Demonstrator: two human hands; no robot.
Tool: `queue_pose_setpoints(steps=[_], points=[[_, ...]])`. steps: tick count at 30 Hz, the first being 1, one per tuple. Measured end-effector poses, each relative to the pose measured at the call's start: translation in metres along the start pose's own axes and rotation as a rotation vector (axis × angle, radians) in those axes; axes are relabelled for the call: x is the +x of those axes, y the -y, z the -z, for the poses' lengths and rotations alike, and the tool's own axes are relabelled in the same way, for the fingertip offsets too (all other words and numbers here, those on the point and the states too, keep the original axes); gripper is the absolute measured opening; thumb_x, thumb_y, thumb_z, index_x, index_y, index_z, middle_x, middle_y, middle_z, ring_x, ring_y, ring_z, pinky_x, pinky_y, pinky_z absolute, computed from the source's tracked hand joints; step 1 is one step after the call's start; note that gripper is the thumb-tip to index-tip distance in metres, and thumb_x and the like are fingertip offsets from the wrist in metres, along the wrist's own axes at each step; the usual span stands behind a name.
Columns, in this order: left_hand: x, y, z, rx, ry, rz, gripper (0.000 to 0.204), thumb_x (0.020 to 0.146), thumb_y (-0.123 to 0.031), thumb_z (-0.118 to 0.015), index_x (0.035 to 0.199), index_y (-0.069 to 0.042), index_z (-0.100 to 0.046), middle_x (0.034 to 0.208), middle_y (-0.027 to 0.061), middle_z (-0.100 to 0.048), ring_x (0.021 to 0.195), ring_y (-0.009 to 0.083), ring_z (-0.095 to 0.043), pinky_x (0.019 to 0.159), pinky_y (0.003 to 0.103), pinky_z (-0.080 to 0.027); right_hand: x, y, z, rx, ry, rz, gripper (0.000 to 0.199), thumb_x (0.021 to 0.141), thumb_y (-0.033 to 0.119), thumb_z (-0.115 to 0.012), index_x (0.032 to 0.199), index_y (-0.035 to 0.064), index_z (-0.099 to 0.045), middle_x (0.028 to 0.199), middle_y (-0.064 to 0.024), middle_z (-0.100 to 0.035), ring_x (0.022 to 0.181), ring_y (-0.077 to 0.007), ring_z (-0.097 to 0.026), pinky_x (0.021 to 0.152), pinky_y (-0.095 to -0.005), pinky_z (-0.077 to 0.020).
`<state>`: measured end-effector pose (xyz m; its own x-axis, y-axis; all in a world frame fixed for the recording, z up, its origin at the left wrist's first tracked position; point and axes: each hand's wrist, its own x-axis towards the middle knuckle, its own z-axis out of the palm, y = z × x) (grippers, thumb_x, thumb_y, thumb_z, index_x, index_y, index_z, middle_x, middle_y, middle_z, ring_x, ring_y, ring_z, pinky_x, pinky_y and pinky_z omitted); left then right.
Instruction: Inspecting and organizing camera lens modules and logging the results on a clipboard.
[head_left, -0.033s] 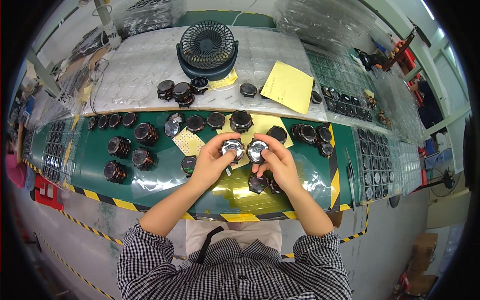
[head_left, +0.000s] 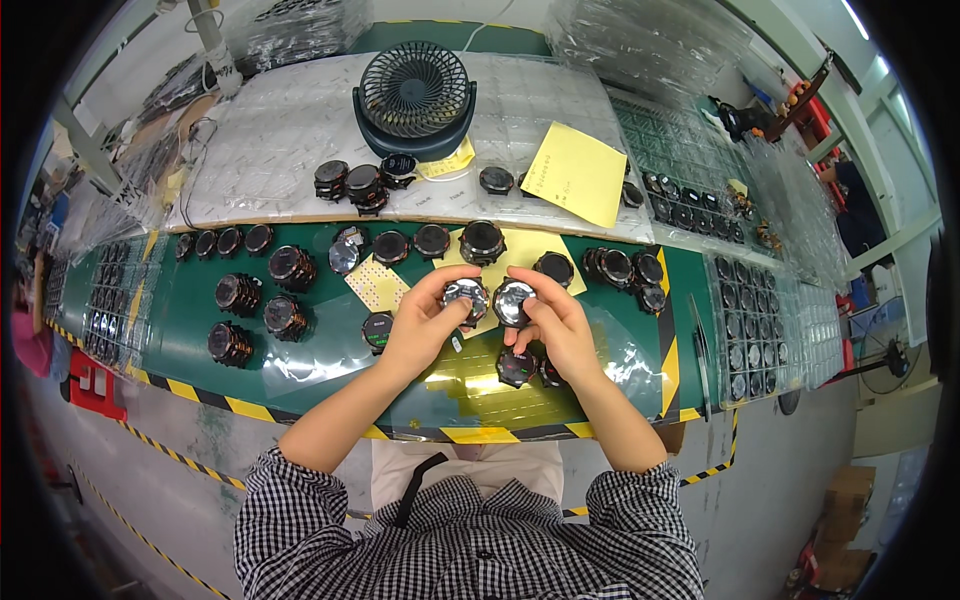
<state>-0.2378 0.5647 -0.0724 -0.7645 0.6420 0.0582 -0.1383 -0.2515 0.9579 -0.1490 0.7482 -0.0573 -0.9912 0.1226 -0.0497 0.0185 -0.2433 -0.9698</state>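
Note:
My left hand (head_left: 425, 322) is closed round a round watch case (head_left: 464, 292) with a shiny face, thumb laid over its lower part. Just to the right, a second shiny-faced watch case (head_left: 513, 300) is gripped by my right hand (head_left: 562, 332). The two cases are held side by side, a small gap apart, above a yellow sheet (head_left: 527, 243). Under my right hand lie dark watch cases, one of them (head_left: 515, 368) showing small coloured marks on its face. Left of my left wrist is another watch case (head_left: 378, 330) with a lit green display.
Stacked watch cases (head_left: 237, 294) stand on the green mat at left; more (head_left: 612, 266) sit at right. Tweezers (head_left: 701, 350) lie near a clear tray (head_left: 752, 330) of watch cases. Behind stand a dark fan (head_left: 414, 98) and a yellow paper (head_left: 577, 172).

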Motion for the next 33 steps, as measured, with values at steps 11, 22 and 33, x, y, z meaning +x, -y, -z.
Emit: queue_pose_setpoints(steps=[11, 22, 33], points=[[0.0005, -0.0029, -0.0012, 0.079, -0.040, -0.003, 0.030, 0.097, -0.010, -0.044, 0.122, -0.001, -0.059, 0.105, 0.0042, -0.062, 0.090, 0.0093, -0.059, 0.076, 0.025, -0.050, -0.0007, -0.0007, 0.0019, -0.087, -0.011, 0.040, 0.034, 0.101, 0.014, -0.042, 0.131, 0.0020, -0.052, 0.088, -0.0083, -0.062, 0.062, -0.0141, -0.061, 0.051, -0.0232, -0.0499], [-0.0005, -0.0042, -0.0014, -0.026, -0.004, 0.022, 0.036, 0.091, 0.000, -0.053, 0.127, -0.003, -0.054, 0.106, 0.0047, -0.061, 0.090, 0.0097, -0.058, 0.073, 0.025, -0.050, -0.0023, 0.0034, -0.0010, -0.018, -0.008, 0.021, 0.044, 0.091, 0.000, -0.040, 0.135, 0.0009, -0.049, 0.090, -0.0096, -0.062, 0.066, -0.0142, -0.061, 0.053, -0.0234, -0.0508], [0.0046, 0.0022, -0.0043, 0.018, -0.025, -0.081, 0.040, 0.094, -0.001, -0.055, 0.133, -0.002, -0.050, 0.114, 0.0062, -0.060, 0.098, 0.0108, -0.058, 0.085, 0.025, -0.047, 0.0011, -0.0017, -0.0038, -0.041, -0.006, 0.073, 0.047, 0.096, 0.008, -0.055, 0.141, 0.0043, -0.041, 0.097, -0.0062, -0.059, 0.065, -0.0092, -0.058, 0.050, -0.0209, -0.0483]])
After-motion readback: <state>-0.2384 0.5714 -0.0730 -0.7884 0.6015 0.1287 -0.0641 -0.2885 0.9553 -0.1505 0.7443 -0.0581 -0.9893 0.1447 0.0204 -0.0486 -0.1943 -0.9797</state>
